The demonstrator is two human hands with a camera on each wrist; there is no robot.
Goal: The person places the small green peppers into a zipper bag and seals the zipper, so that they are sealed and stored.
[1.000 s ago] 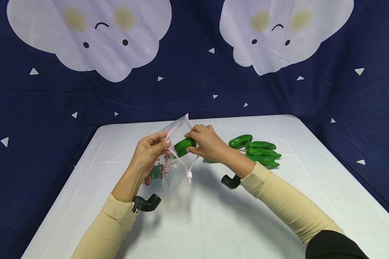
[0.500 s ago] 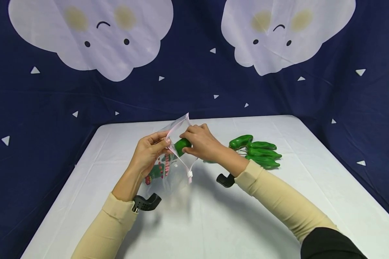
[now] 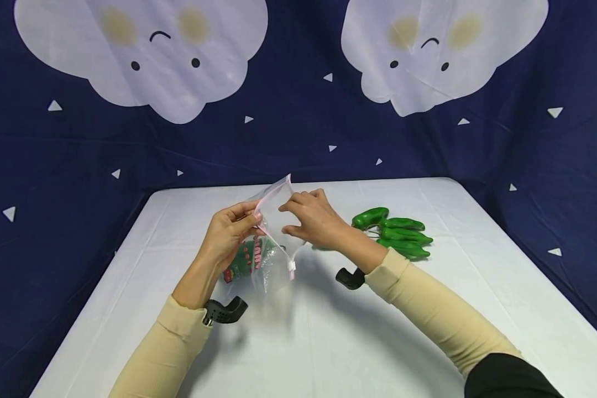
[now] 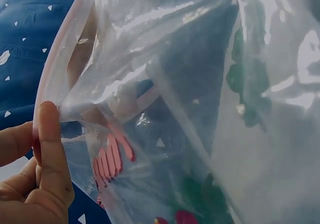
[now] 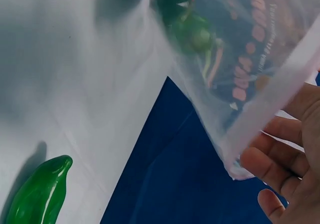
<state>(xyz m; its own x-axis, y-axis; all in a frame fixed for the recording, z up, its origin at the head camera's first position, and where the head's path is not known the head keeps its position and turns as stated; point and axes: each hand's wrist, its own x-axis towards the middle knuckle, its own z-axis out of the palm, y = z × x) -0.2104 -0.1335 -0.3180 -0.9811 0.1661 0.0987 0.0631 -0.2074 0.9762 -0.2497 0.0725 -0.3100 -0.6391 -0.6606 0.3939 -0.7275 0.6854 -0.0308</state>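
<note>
My left hand (image 3: 227, 229) pinches the pink rim of a clear zip bag (image 3: 266, 279) between thumb and fingers, and the bag hangs with its mouth spread. Inside its lower part lies green pepper (image 3: 267, 249), partly hidden by the bag's printed pattern; the right wrist view shows green pepper (image 5: 192, 34) through the plastic. My right hand (image 3: 314, 218) is at the bag's mouth, fingers and thumb apart with nothing between them. A white slider (image 3: 292, 266) sits at the near corner of the rim. How many peppers the bag holds I cannot tell.
To the right on the white tablecloth (image 3: 368, 342) lie several long green peppers (image 3: 403, 234), partly behind my right forearm. Another pepper end (image 5: 42, 194) shows in the right wrist view. A dark blue cloth backdrop (image 3: 298, 143) with clouds hangs behind the table.
My right hand moved slightly left into the bag's mouth with a green pepper and let it go; the pepper dropped into the bag. The hand then drew back slightly. My left hand stayed put.
</note>
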